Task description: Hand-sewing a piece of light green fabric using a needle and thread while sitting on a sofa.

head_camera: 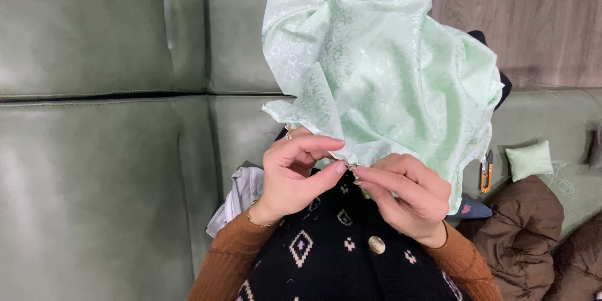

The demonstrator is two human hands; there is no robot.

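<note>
The pale green patterned cloth (389, 69), glossy and crumpled, is held up over the lap with its lower edge pinched between the fingertips of the left hand (291, 172) and right hand (407, 194), seemingly for close hand-work, with orange-handled snips (486, 172) and a small green cushion (530, 160) on the smooth green sofa (94, 169).

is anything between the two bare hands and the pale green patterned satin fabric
Nothing visible does. The left hand and right hand already pinch the lower edge of the pale green patterned satin fabric with their fingertips.
</note>
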